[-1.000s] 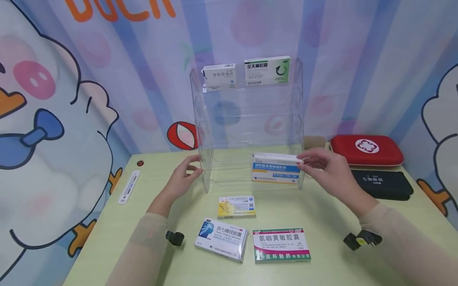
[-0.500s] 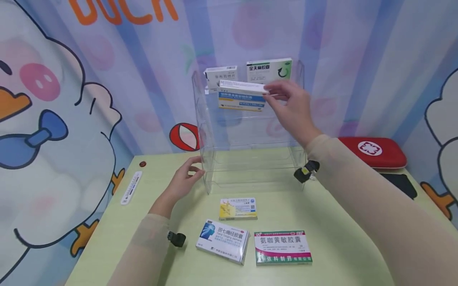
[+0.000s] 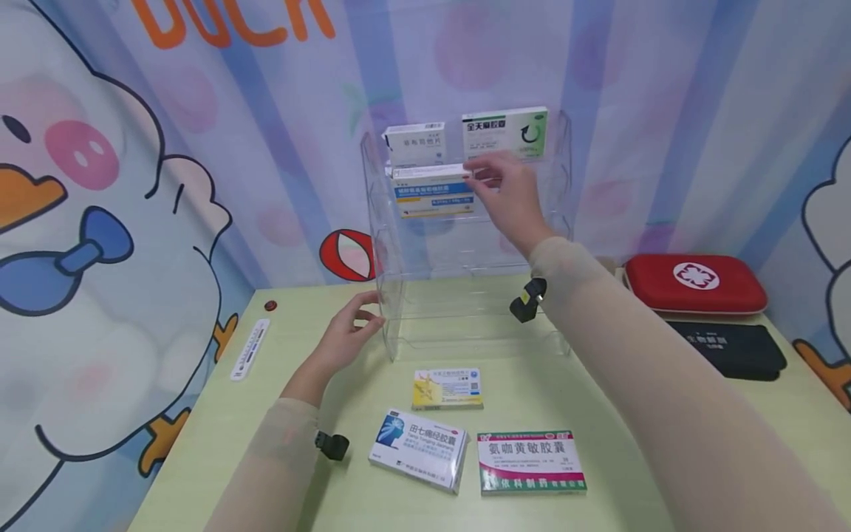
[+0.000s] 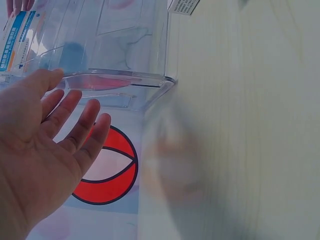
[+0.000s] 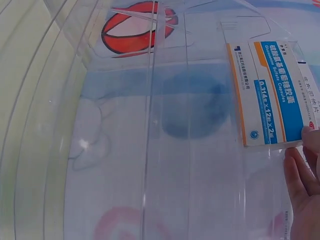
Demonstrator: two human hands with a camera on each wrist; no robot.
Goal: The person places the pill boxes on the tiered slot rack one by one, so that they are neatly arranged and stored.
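Note:
My right hand (image 3: pixel 508 198) pinches the right end of a blue, white and orange medicine box (image 3: pixel 432 196), labelled Glucosamine Sulfate Capsules in the right wrist view. This box stands in the upper left of the clear tiered rack (image 3: pixel 479 316), one level below a white medicine box (image 3: pixel 415 145). To the right on the top tier is a green and white medicine box (image 3: pixel 505 133), its lower left partly behind the right hand. Low at the rack's left side is my left hand (image 3: pixel 344 336); the left wrist view shows its thumb at the panel edge and its fingers loosely spread.
On the table in front of the rack lie a yellow and white box (image 3: pixel 447 389), a blue and white box (image 3: pixel 419 451) and a green and pink box (image 3: pixel 532 463). A red case (image 3: pixel 694 284) and black pouch (image 3: pixel 731 349) sit at right, a white strip (image 3: pixel 250 349) at left.
My right hand has carried the blue and white medicine box from the rack's lower right up to its upper left. The left hand has stayed at the rack's side.

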